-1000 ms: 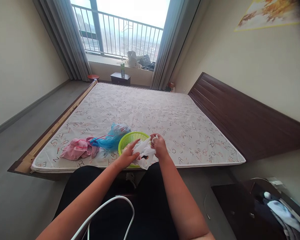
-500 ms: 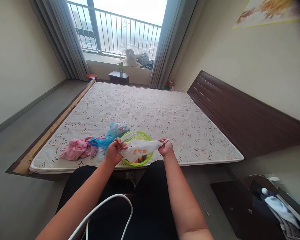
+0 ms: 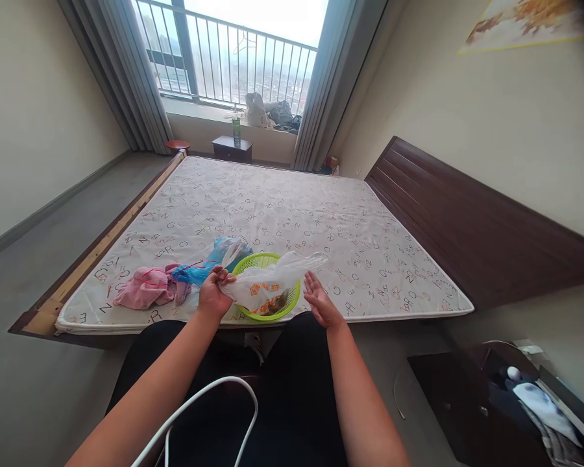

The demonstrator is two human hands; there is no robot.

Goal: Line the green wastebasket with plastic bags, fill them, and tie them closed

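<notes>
A white plastic bag point(image 3: 253, 287) with orange print lies over a lime-green basket point(image 3: 296, 302) at the mattress's near edge. Something brownish shows in the lower part of the bag. My left hand point(image 3: 215, 292) grips the bag's left side with its fingers closed. My right hand point(image 3: 323, 301) is open, fingers stretched, just right of the basket and below the bag's loose handle end, holding nothing. Left of the basket are a blue plastic bag point(image 3: 202, 271) and a pink cloth point(image 3: 145, 289).
All this rests on a letter-patterned mattress point(image 3: 272, 194) in a wooden bed frame, with a dark headboard point(image 3: 467, 214) at right. A white cable point(image 3: 214, 384) loops across my lap. A dark cabinet point(image 3: 452, 402) holding clothes stands at lower right.
My right hand has let go of the white bag's right end and opened. That end now spreads loosely above the basket. My left hand still grips the bag, slightly further left.
</notes>
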